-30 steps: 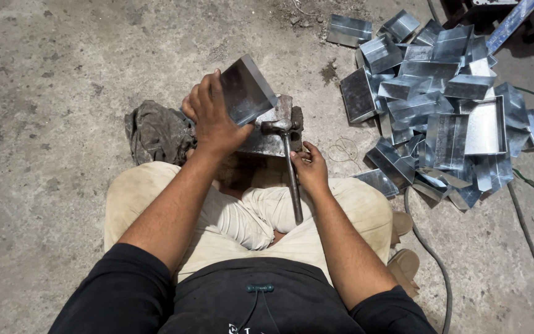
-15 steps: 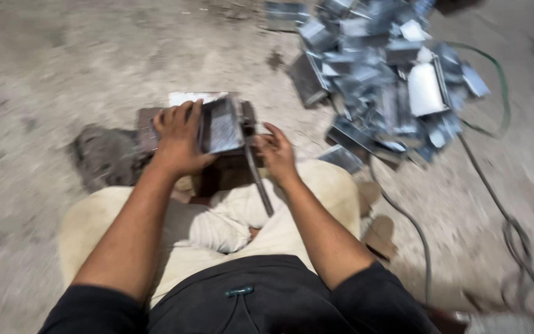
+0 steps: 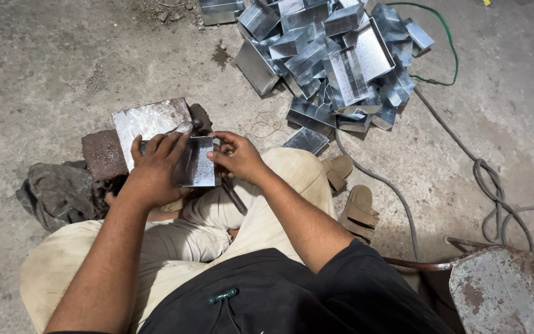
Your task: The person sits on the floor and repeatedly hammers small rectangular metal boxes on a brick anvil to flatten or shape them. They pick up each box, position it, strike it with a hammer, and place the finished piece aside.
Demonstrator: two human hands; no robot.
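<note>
My left hand [image 3: 154, 170] presses flat on a small folded sheet-metal box [image 3: 200, 164] and grips its left side. The box lies on a scuffed steel plate [image 3: 149, 119] that rests on a dark brick [image 3: 101, 152] in front of my knees. My right hand [image 3: 237, 156] is closed at the box's right edge, fingertips touching it. A dark hammer handle [image 3: 235, 196] sticks out below that hand toward my lap; the hammer's head is hidden by the hand.
A heap of shiny sheet-metal boxes [image 3: 335, 55] lies on the concrete floor ahead to the right. A grey rag [image 3: 57, 193] sits left of the brick. Two sandals [image 3: 358, 210], a looping cable [image 3: 483, 179] and a rusty metal seat [image 3: 505, 291] are at my right.
The metal box, held tilted up a second ago, now lies flat on the plate under my left hand. My right hand with the hammer has come down beside it.
</note>
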